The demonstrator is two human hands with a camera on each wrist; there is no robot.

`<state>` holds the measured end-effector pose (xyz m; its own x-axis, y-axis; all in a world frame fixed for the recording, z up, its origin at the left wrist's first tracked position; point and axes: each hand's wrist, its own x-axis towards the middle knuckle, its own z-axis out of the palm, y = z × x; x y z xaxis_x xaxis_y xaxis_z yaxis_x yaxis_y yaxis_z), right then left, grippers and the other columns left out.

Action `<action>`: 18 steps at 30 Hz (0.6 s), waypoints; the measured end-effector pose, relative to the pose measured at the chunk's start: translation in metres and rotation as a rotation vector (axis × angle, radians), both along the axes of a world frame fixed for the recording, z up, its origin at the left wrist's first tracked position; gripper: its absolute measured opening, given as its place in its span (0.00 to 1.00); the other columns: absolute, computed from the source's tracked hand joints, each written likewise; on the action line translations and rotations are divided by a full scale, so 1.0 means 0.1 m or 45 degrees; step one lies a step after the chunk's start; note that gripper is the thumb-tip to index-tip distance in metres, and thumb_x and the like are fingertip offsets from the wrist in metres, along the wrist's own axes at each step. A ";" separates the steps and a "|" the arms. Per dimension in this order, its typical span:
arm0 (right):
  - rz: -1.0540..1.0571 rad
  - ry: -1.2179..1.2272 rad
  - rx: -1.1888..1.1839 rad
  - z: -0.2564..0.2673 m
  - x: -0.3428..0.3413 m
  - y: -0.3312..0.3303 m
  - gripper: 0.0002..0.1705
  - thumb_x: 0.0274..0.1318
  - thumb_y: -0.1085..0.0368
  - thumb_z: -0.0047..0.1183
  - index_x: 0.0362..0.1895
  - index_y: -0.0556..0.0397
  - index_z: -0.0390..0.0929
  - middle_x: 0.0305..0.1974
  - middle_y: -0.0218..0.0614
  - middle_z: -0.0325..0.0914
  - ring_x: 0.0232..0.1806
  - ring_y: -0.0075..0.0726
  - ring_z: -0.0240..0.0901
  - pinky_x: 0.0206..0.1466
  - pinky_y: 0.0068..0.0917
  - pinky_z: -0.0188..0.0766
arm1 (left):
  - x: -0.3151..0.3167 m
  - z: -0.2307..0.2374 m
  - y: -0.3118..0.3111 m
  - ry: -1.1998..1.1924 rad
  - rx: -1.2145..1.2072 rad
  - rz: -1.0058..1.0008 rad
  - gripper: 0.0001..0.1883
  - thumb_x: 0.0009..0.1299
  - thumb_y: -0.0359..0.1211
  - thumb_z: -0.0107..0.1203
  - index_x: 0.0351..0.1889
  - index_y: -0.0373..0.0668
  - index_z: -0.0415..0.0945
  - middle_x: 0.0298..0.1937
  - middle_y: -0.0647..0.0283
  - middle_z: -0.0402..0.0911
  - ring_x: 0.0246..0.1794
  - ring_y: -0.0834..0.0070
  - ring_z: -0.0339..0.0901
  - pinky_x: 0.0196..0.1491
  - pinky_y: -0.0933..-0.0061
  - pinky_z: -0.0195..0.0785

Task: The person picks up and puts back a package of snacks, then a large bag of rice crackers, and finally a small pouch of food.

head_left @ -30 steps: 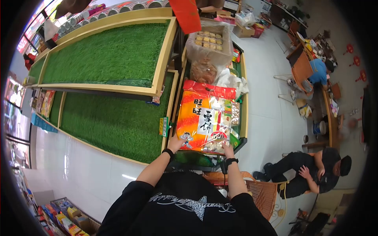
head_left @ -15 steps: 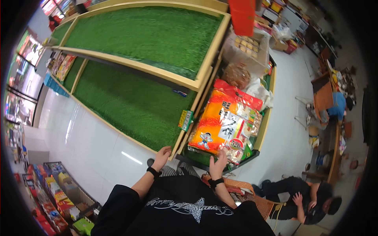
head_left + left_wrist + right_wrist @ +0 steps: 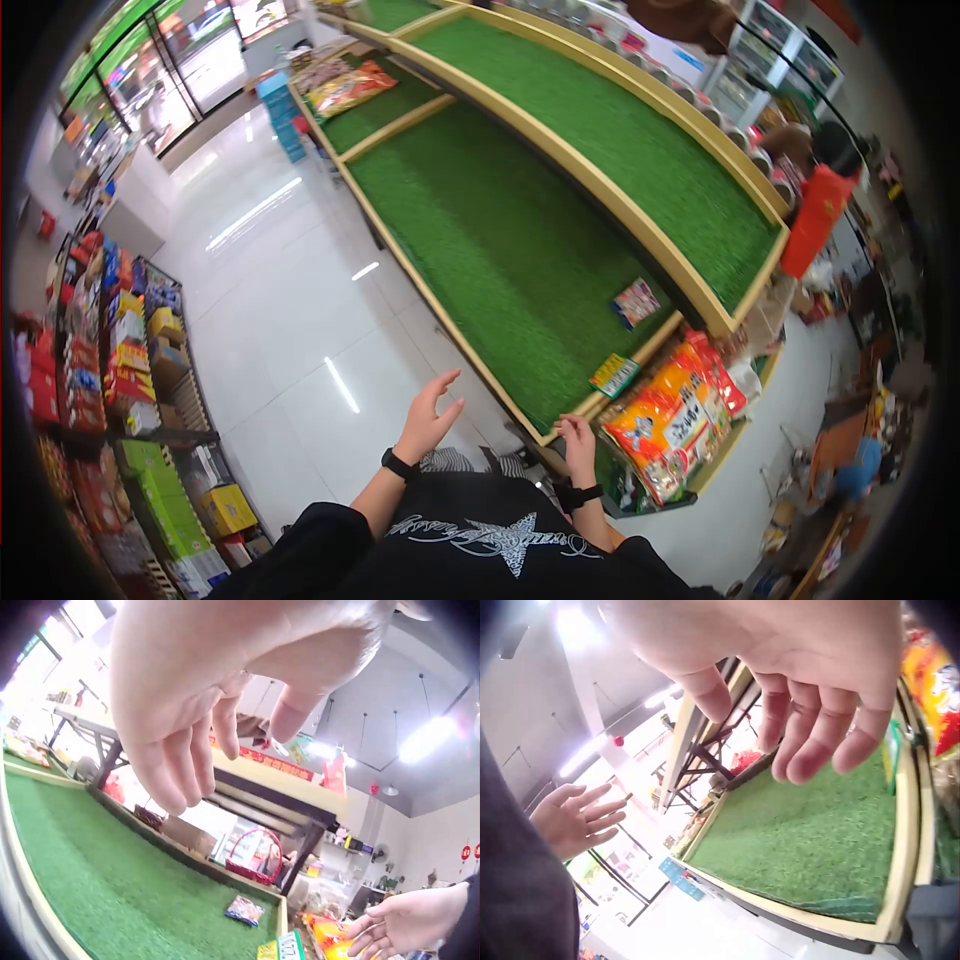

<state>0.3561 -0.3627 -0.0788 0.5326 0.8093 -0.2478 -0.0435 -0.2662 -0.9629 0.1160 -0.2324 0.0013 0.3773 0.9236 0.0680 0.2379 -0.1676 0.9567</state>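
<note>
My left hand (image 3: 428, 418) hovers before the shelf's front edge, its fingers loosely bent around nothing. My right hand (image 3: 578, 447) is near the corner of the lower green shelf (image 3: 480, 240), also holding nothing; in the right wrist view its fingers (image 3: 810, 750) hang relaxed. Right of it, a big orange-and-red bag of rice crackers (image 3: 675, 420) lies on a low stand. A yellow-and-green price card (image 3: 614, 375) stands at the shelf's end rail. Behind the card, a small snack packet (image 3: 635, 303) lies on the green turf.
An upper turf-covered shelf (image 3: 600, 140) with a wooden rim rises behind the lower one. Orange packets (image 3: 350, 88) lie at the far end. Product racks (image 3: 150, 400) stand at left across the tiled floor (image 3: 280, 300). A red basket (image 3: 255, 859) appears behind the shelf.
Both hands have let go of the rice cracker bag, which stays on the stand, and moved back and left of it. The head view has swung left along the shelves.
</note>
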 end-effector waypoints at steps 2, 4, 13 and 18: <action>0.036 0.084 0.012 0.28 -0.33 0.34 0.11 0.56 0.63 0.44 0.40 0.57 0.71 0.33 0.35 0.75 0.34 0.24 0.68 0.39 0.20 0.64 | -0.46 0.05 0.07 -0.020 0.023 0.101 0.24 0.59 0.31 0.51 0.55 0.40 0.63 0.52 0.55 0.71 0.53 0.64 0.68 0.54 0.68 0.60; 0.115 0.284 0.002 0.31 -0.63 0.65 0.14 0.57 0.60 0.41 0.40 0.56 0.70 0.34 0.36 0.76 0.33 0.24 0.69 0.36 0.21 0.64 | -0.94 0.10 0.08 -0.009 0.019 0.238 0.27 0.59 0.30 0.51 0.58 0.39 0.58 0.53 0.54 0.70 0.54 0.64 0.67 0.55 0.67 0.59; 0.557 0.658 0.048 0.64 -1.86 1.42 0.14 0.57 0.61 0.41 0.42 0.56 0.70 0.35 0.37 0.75 0.33 0.23 0.69 0.37 0.19 0.63 | -2.52 0.22 -0.29 -0.067 -0.061 0.772 0.30 0.58 0.27 0.50 0.60 0.40 0.55 0.54 0.51 0.68 0.54 0.63 0.67 0.56 0.66 0.57; 0.820 0.609 0.014 0.76 -2.22 1.74 0.14 0.56 0.62 0.41 0.43 0.57 0.69 0.37 0.38 0.75 0.35 0.24 0.69 0.38 0.20 0.62 | -2.81 0.10 -0.62 -0.123 -0.080 1.109 0.30 0.58 0.26 0.49 0.61 0.40 0.54 0.53 0.51 0.68 0.54 0.64 0.67 0.56 0.65 0.57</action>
